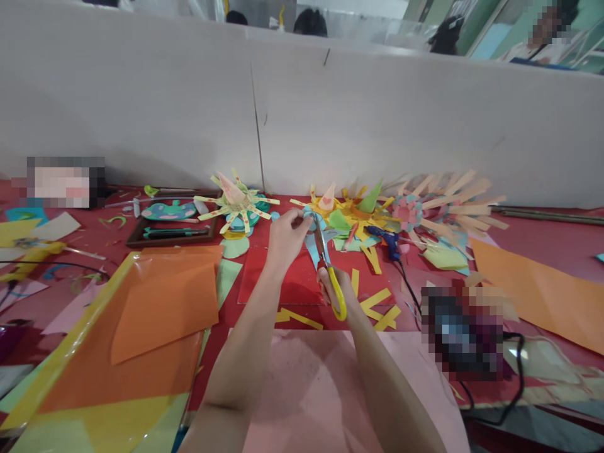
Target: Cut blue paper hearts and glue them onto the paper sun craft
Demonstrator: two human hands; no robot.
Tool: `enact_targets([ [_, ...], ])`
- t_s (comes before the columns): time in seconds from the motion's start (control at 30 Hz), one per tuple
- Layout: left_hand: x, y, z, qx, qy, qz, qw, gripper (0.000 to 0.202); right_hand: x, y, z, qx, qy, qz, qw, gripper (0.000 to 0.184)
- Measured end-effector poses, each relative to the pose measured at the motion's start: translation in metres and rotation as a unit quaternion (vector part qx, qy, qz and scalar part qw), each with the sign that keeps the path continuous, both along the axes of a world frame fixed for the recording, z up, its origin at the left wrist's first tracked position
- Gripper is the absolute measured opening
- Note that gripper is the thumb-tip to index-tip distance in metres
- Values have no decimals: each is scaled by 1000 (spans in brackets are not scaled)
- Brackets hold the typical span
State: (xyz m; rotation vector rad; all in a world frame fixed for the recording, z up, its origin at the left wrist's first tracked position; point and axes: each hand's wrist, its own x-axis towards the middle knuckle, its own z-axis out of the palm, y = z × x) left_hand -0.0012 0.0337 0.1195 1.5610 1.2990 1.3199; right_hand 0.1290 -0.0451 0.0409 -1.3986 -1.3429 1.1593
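My right hand (pixel 336 283) grips a pair of scissors (pixel 337 294) by the yellow handles, with the blades pointing away from me. Light blue paper (pixel 312 245) lies at the blades, and its upper end is pinched in the fingers of my left hand (pixel 287 234). Both hands are above a red board (pixel 257 277) on the table. Several yellow paper strips (pixel 375 302) are scattered beside and below my right hand. Just beyond the hands stand paper flower shapes with cones, among them a yellow one with a pink cone (pixel 327 200).
A blue glue gun (pixel 387 242) with a black cord lies to the right. Orange paper (pixel 170 308) covers the left side, and more orange sheet (pixel 542 289) lies at right. A brown tray (pixel 141 239) holds tools. A white partition (pixel 165 107) rises behind the table.
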Motion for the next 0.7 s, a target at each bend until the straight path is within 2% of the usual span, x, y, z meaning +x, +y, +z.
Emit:
enact_targets([
  [0.2, 1, 0, -1, 0, -10, 0, 1000, 15, -1, -1, -5, -4, 32, -17, 999, 49],
  [0.5, 7, -2, 3, -51, -106, -30, 993, 9, 0, 1, -7, 31, 17, 1, 999, 44],
  [0.7, 11, -1, 2, -59, -99, -54, 992, 11, 1, 2, -4, 34, 65, 8, 997, 44],
])
